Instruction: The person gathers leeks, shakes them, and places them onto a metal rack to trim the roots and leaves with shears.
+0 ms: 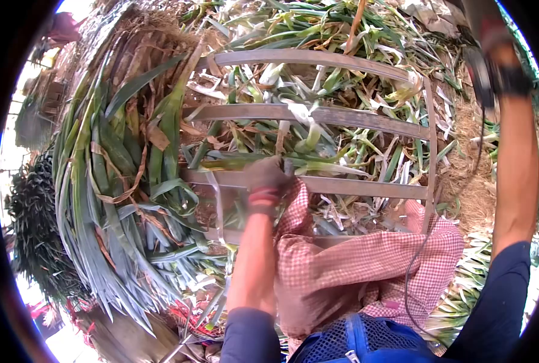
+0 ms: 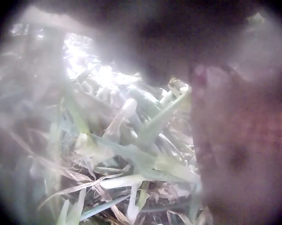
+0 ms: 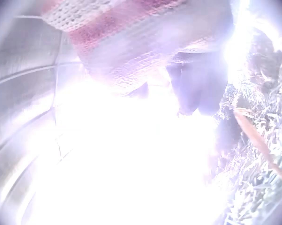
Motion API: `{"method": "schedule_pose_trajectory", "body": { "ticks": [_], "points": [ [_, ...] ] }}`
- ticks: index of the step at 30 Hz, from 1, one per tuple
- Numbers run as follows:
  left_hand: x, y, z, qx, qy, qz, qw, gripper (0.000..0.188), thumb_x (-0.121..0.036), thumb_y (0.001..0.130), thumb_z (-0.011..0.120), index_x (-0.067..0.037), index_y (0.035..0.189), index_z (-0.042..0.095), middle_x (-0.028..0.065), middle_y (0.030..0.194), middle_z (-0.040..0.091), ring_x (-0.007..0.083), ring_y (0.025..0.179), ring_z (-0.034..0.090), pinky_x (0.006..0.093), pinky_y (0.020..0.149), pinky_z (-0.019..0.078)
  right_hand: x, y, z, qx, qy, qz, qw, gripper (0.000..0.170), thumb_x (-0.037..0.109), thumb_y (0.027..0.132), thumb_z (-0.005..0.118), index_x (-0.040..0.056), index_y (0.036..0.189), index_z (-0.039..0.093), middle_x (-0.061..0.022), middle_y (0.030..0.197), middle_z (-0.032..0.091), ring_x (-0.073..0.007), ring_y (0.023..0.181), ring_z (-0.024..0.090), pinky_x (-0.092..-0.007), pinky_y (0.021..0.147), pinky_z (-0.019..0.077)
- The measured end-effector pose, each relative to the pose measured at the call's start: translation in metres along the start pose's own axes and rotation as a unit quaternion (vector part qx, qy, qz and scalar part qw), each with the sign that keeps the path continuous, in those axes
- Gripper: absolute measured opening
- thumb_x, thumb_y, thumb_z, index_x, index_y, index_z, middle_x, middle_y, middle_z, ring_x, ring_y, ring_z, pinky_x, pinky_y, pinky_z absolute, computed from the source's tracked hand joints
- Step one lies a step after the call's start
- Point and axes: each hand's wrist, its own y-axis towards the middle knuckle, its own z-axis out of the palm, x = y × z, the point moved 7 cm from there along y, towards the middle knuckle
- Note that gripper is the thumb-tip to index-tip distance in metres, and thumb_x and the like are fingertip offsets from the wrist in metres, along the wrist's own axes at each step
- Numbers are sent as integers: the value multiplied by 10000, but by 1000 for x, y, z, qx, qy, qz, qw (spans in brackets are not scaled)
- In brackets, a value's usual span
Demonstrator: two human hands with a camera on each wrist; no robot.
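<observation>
Head view: one large bundle of long green-leaved stalks (image 1: pixel 109 163), at left, overlapping the ends of the slats. One slatted frame (image 1: pixel 366 118), loose cut stalks (image 1: pixel 318 85) beneath and beyond it. One pair of checked trousers (image 1: pixel 342 260). One gloved left hand (image 1: pixel 269 180), blurred, over a lower slat; grip cannot be told. One right hand (image 1: pixel 490 30), raised at upper right; fingers unclear, grip cannot be told.

Gloved right hand (image 3: pixel 148 49), knit pink-and-white with dark fingers (image 3: pixel 185 89), above blinding white glare (image 3: pixel 131 164), curved ribs (image 3: pixel 23 76) leftward.
</observation>
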Motion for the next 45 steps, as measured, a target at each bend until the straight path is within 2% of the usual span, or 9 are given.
{"method": "schedule_pose_trajectory", "body": {
  "ticks": [4, 7, 13, 19, 23, 28, 31, 41, 45],
  "points": [
    [14, 4, 11, 11, 24, -12, 1000, 409, -505, 924, 639, -128, 889, 793, 173, 861, 753, 389, 839, 730, 507, 771, 548, -31, -173, 73, 210, 115, 96, 966, 364, 181, 1074, 561, 72, 1408, 653, -180, 1123, 773, -249, 984, 745, -331, 818, 574],
    [1, 1, 1, 50, 27, -29, 998, 402, -513, 920, 635, -150, 942, 807, 163, 900, 766, 375, 862, 739, 494, 790, 560, -15, -338, 173, 365, 45, 182, 912, 584, 311, 975, 699, 64, 1487, 565, -187, 1451, 617, -335, 1308, 602, -434, 1126, 476],
    [21, -16, -16, -52, -257, 11, 965, 312, -269, 859, 816, -61, 1089, 784, 139, 1018, 785, 291, 959, 757, 391, 884, 571, 20, -390, 235, 388, -238, 267, 849, 917, 427, 853, 779, 164, 1624, 357, -130, 1687, 347, -351, 1574, 277, -528, 1288, 195],
    [86, -99, -225, -357, -37, 218, 907, 367, -102, 803, 809, -84, 1162, 732, 116, 1124, 742, 321, 1026, 710, 419, 919, 561, 0, -382, 256, 394, -282, 270, 832, 793, 358, 779, 858, 120, 1452, 513, -174, 1524, 495, -376, 1451, 436, -523, 1229, 307],
    [182, -133, -370, -496, 243, 17, 833, 512, -318, 765, 880, -96, 1197, 719, 132, 1152, 735, 329, 1039, 695, 453, 947, 545, -7, -386, 261, 348, -281, 264, 855, 773, 292, 740, 888, 114, 1404, 535, -167, 1457, 523, -381, 1421, 443, -514, 1205, 348],
    [324, -122, -413, -353, -4, -225, 908, 936, -602, 812, 819, 13, 1463, 549, 263, 1409, 623, 428, 1271, 610, 488, 1082, 473, 2, -379, 257, 331, -281, 257, 863, 738, 261, 722, 879, 94, 1359, 546, -168, 1420, 539, -366, 1409, 451, -491, 1225, 321],
    [305, -119, -396, -301, 125, -339, 883, 1030, -687, 819, 763, 51, 1489, 504, 288, 1465, 583, 440, 1343, 568, 462, 1113, 454, 3, -380, 256, 323, -289, 268, 860, 742, 259, 697, 884, 82, 1336, 549, -160, 1391, 550, -361, 1379, 469, -480, 1231, 307],
    [271, -124, -383, -229, 100, -345, 905, 1013, -643, 857, 774, 84, 1491, 464, 315, 1410, 613, 440, 1330, 588, 455, 1096, 478, -4, -382, 261, 329, -297, 289, 849, 801, 263, 698, 851, 100, 1423, 552, -181, 1461, 554, -351, 1422, 464, -465, 1255, 268],
    [238, -133, -390, -212, -23, -322, 922, 780, -558, 859, 816, 54, 1313, 652, 216, 1082, 747, 339, 985, 717, 433, 875, 543, 2, -379, 257, 335, -295, 279, 850, 737, 287, 700, 852, 111, 1359, 572, -164, 1419, 569, -341, 1398, 480, -472, 1237, 288]
  ]
}}
